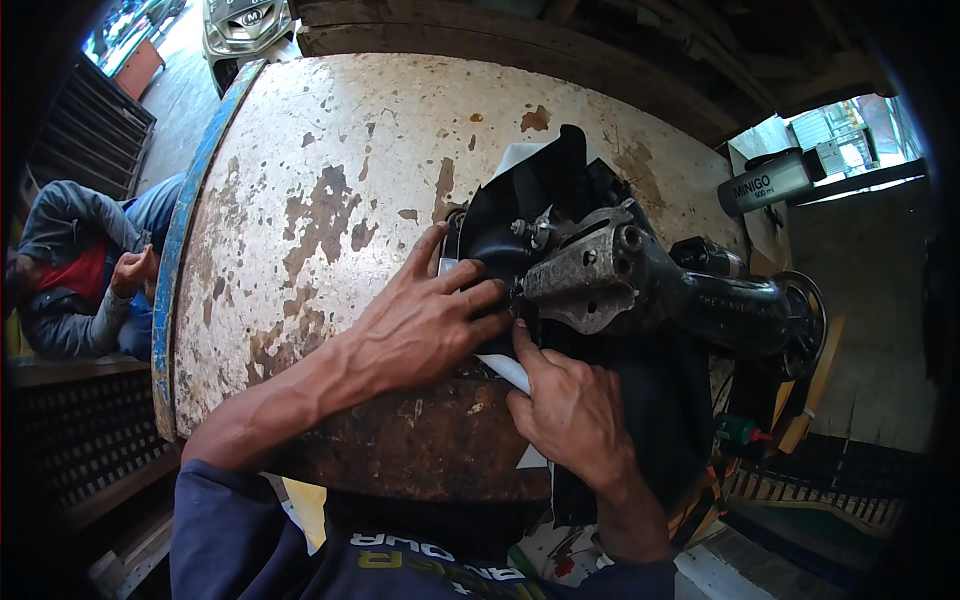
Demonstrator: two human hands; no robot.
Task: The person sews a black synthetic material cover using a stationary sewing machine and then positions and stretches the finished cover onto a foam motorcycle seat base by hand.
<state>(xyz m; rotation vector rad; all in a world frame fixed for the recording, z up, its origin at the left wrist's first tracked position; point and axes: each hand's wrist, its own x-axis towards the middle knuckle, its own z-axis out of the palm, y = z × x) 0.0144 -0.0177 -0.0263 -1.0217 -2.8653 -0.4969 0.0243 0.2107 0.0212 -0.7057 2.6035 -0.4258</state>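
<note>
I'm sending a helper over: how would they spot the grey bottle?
Find the worn table, then the black sewing machine on its right side. Beyond the machine, by the table's far right corner, is the grey bottle. Its lettered grey body sets it apart from the green, red-tipped container.

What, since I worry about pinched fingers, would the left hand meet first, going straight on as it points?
Probably the sewing machine, at its needle end, just beyond the fingertips of the left hand; depth there is unclear.
</note>
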